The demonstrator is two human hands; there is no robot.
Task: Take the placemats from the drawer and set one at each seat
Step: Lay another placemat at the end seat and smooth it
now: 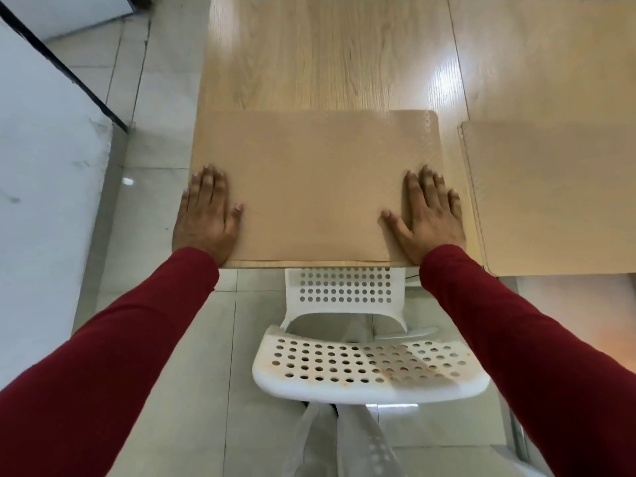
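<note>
Fingers [206, 182] of my left hand [206, 218] and right hand [430, 215] lie flat and spread, grasping nothing, pressed on the near corners of a tan placemat [316, 180]. It lies on the wooden table [327, 63], above a white perforated chair [361, 370]. A second placemat [550, 197] lies just beside, on the right.

Tan placemat [316, 187], rectangular with rounded corners, lying flat and square at the near table edge, directly above the chair. Second matching placemat [550, 197] flat to its right, apart.
</note>
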